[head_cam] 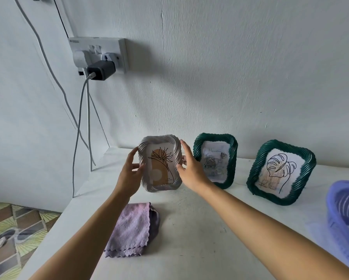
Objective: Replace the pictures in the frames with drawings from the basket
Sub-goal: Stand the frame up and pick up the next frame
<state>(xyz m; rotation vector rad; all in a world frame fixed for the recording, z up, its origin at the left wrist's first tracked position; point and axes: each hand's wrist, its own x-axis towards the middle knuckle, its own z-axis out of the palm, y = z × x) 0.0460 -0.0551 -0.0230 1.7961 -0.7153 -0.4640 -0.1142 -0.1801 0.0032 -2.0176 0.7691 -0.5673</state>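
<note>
A white rope-rimmed frame (159, 183) stands upright at the back of the white table (200, 229), showing a line drawing of a flower on an orange shape. My left hand (129, 173) grips its left edge, thumb in front. My right hand (191, 170) rests on its right edge, thumb on the rim and fingers spread upward. To the right stand two dark green frames: the middle one (215, 138) holds a pale picture with roses, the right one (281, 199) a leaf line drawing. A purple basket (339, 207) is cut off by the right edge.
A folded lilac cloth (132, 229) lies on the table near my left forearm. On the wall above, a socket with a dark charger (101, 70) drops cables down past the table's left end. Patterned floor tiles (12, 229) show beyond the left edge.
</note>
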